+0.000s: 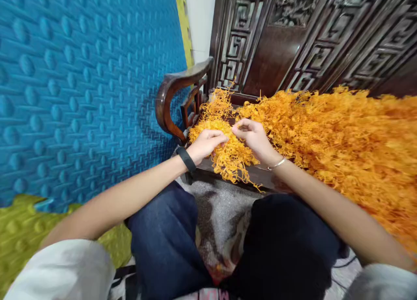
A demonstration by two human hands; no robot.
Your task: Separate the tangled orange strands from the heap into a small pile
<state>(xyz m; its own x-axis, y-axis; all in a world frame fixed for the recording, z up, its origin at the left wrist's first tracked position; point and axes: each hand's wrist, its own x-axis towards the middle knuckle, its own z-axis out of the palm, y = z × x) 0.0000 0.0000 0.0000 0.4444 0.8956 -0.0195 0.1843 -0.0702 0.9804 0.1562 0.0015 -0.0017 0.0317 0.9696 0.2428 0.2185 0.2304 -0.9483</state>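
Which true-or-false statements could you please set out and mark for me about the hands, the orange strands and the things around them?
1. The left hand and the right hand are both at the smaller clump of orange strands. True.
2. The right hand has nothing around its wrist. False: a thin bracelet circles it.
3. The dark band is on the left wrist. True.
4. The larger heap of orange strands lies to the left of both hands. False: it lies to their right.
5. The curved armrest is made of white plastic. False: it is dark, glossy wood.
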